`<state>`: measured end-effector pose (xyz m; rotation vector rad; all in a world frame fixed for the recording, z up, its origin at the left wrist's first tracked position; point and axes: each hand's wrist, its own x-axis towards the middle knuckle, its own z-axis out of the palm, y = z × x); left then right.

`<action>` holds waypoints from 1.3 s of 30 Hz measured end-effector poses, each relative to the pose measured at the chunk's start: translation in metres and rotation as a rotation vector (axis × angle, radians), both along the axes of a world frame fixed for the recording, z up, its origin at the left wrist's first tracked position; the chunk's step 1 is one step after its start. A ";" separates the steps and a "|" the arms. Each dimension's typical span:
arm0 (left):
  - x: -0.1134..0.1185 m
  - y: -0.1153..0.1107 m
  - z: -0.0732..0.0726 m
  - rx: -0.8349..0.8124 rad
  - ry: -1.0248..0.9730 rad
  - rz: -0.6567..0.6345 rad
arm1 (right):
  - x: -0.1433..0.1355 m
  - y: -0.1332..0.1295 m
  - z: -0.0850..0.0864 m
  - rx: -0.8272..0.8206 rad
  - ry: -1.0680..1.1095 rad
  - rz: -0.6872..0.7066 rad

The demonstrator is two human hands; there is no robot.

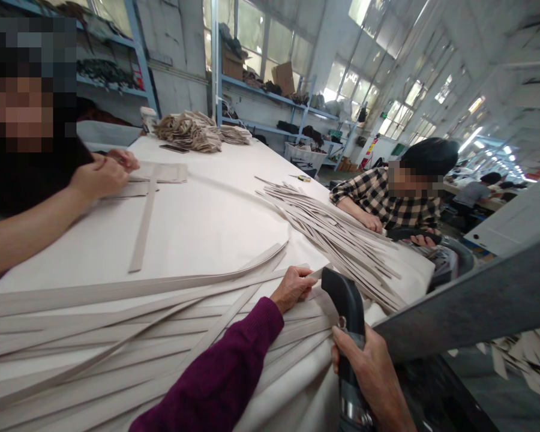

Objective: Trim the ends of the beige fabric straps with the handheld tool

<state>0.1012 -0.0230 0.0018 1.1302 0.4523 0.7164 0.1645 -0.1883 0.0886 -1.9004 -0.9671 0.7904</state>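
Note:
My left hand (293,289), at the end of a purple sleeve, is closed on the end of a beige fabric strip (317,273). That end reaches the head of a black handheld tool with a curved top (344,294). Around the tool's grip my right hand (369,363) is wrapped, thumb towards the front. I cannot make out the tool's exact kind. Many long beige strips (162,324) lie loosely across the white table (216,207), passing under and beside my left forearm.
Another bundle of strips (324,222) lies across the table, near a person in a checked shirt (378,195). On the left, a co-worker's hands (101,174) are over flat beige pieces. Folded stacks (189,130) stand at the back. A grey metal beam (468,294) slants at the right.

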 end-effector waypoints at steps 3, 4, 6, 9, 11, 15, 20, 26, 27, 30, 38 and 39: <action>-0.004 -0.002 0.002 0.059 0.026 -0.012 | 0.001 0.011 -0.005 -0.004 -0.002 -0.025; -0.004 -0.003 0.003 0.063 0.031 -0.018 | 0.003 0.016 -0.006 -0.003 -0.021 -0.045; -0.003 -0.003 0.004 0.028 0.019 -0.019 | 0.009 0.023 -0.005 0.006 -0.055 -0.071; 0.002 -0.001 0.004 -0.101 -0.022 0.002 | 0.014 0.023 -0.002 -0.004 -0.070 -0.074; 0.003 0.001 0.005 -0.205 -0.051 0.028 | 0.013 0.017 -0.001 -0.005 -0.060 -0.068; 0.000 0.007 0.007 -0.433 -0.175 0.047 | 0.004 0.004 -0.002 0.003 0.021 -0.057; -0.006 0.016 0.004 -0.703 -0.344 -0.014 | -0.008 -0.002 -0.003 0.011 0.045 -0.053; -0.009 0.020 0.004 -0.817 -0.403 -0.152 | -0.013 0.000 0.000 -0.035 0.022 0.013; -0.009 0.021 0.005 -0.821 -0.393 -0.168 | -0.014 0.001 0.000 -0.030 0.009 0.023; -0.007 0.019 0.005 -0.796 -0.349 -0.199 | -0.016 0.002 -0.001 -0.026 -0.018 0.042; 0.000 0.001 0.005 -0.444 -0.088 -0.292 | -0.007 0.029 -0.001 0.021 -0.101 0.012; -0.001 0.001 0.006 -0.453 -0.093 -0.297 | -0.004 0.032 0.000 0.037 -0.120 -0.003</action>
